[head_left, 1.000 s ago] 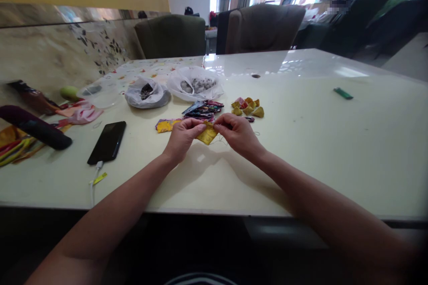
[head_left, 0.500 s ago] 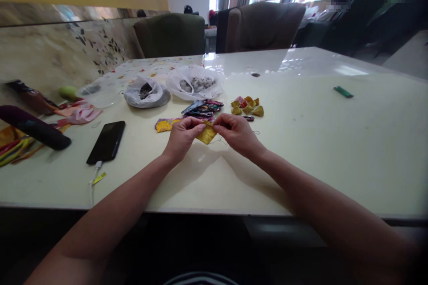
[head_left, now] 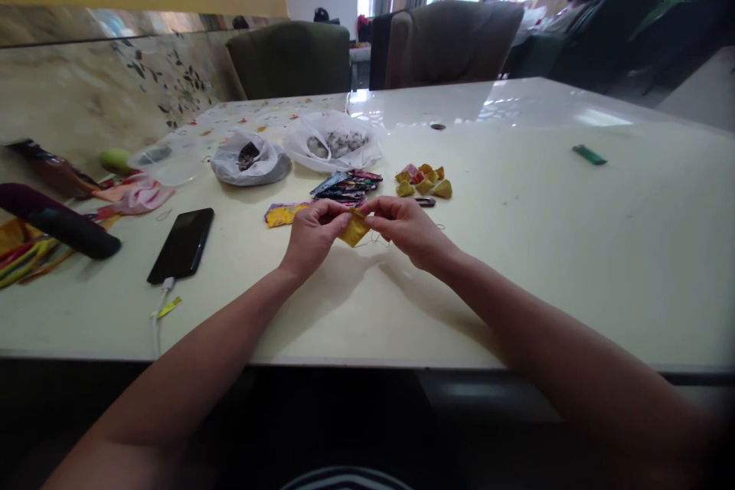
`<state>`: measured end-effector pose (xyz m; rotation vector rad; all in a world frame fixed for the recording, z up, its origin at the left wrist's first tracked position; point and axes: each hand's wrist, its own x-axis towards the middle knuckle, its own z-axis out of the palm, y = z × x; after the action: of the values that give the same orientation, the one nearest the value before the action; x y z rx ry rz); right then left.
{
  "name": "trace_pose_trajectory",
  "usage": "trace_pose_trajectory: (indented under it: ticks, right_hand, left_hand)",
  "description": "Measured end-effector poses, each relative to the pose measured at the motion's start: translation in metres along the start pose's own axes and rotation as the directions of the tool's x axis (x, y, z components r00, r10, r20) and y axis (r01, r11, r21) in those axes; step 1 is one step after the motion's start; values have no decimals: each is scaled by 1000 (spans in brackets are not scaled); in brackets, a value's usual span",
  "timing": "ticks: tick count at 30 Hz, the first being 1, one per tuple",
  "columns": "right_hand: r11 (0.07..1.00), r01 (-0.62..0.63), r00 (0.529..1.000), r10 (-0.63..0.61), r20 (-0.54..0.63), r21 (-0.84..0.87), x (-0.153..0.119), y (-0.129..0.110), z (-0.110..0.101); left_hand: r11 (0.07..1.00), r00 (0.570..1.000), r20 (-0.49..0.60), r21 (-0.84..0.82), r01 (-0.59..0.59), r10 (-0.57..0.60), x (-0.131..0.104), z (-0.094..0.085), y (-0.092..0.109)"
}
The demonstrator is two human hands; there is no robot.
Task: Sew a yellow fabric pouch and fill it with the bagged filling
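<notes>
Between my two hands, just above the white table, is a small piece of yellow fabric. My left hand pinches its left upper edge with thumb and fingers. On the other side, my right hand pinches the upper right edge. Thin dark thread trails by the fabric under my right fingers. Behind the hands lies a stack of dark patterned fabric pieces, with a yellow and purple piece to its left. Several small yellow stuffed cones sit to the right, some red among them.
Two white plastic bags, one with dark filling and one with pale fluffy filling, stand farther back. A black phone on a white cable lies left, near a dark purple cylinder. A green object lies far right.
The yellow fabric has tilted slightly between my fingers, and my right fingers have shifted a little left along its edge. The objects on the table stay in place.
</notes>
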<state>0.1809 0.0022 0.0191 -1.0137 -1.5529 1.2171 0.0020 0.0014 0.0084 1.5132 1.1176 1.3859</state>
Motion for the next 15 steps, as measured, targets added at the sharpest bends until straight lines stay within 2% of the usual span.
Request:
trace_pose_trajectory:
  ticks: [15]
  right_hand:
    - [999,34,999,-34,-30,10,2,6,3]
  left_hand:
    - [998,999,-13,-46,48,-49,-1,1,-4]
